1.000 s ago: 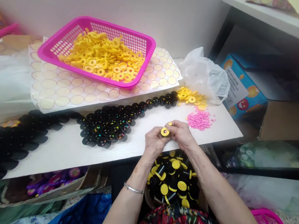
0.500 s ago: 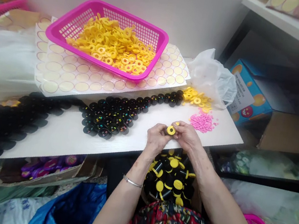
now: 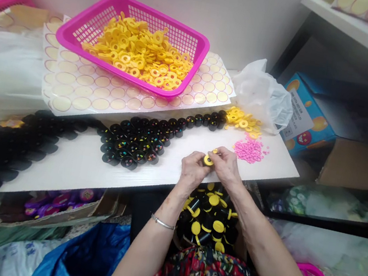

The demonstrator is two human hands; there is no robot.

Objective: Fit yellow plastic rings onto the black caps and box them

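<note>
Above the front edge of the white table, my left hand (image 3: 192, 170) is closed around a small black container, mostly hidden by the fingers. A yellow ring cap (image 3: 208, 160) with a hole in its middle sits on top of it. My right hand (image 3: 227, 166) pinches the cap's side, where a small yellow tab shows at the fingertips. Just beyond that hand lie a heap of tiny pink pieces (image 3: 250, 150) and a heap of loose yellow ring caps (image 3: 243, 122). Under my wrists is a pile of black containers with yellow caps (image 3: 208, 217).
Black open cups holding coloured bits (image 3: 137, 144) stand in rows on the white table (image 3: 164, 172). A pink basket (image 3: 128, 70) of yellow caps rests on sticker sheets (image 3: 102, 95) behind them. A plastic bag (image 3: 265, 93) and a blue box (image 3: 306, 113) are at right.
Both hands have shifted slightly left with the container. The yellow ring cap has tilted, and my right fingers now cover more of it.
</note>
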